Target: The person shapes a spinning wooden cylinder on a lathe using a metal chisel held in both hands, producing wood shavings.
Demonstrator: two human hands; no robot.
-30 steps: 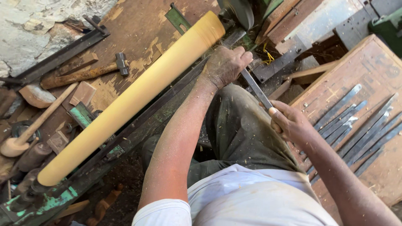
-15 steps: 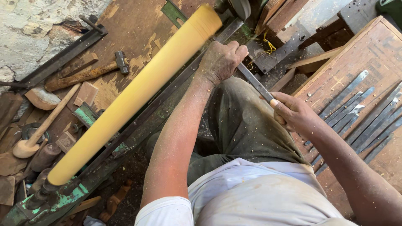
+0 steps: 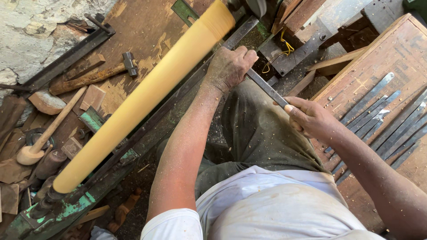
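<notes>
Both hands are clamped on the chisel [image 3: 267,88], a long flat steel blade. The left hand [image 3: 229,66], top centre of the frame, has its grip curled shut over the blade's front end, pressing it onto the dark tool rest [image 3: 178,95] right beside the wooden cylinder [image 3: 147,95]. The right hand [image 3: 311,118], centre right, is wrapped closed round the rear of the chisel, thumb laid along it. Since a second ago the cylinder's top end has slid up and left in the view and the left hand has crept with it, so the person seems to be working at that upper end. The left forearm runs straight up from bottom centre, dusted with shavings; the right elbow bends in from the lower right. Further out, spare blades [image 3: 378,115] lie on the bench [image 3: 400,49] at right; a hammer [image 3: 89,78] and mallet [image 3: 44,138] lie at left.
</notes>
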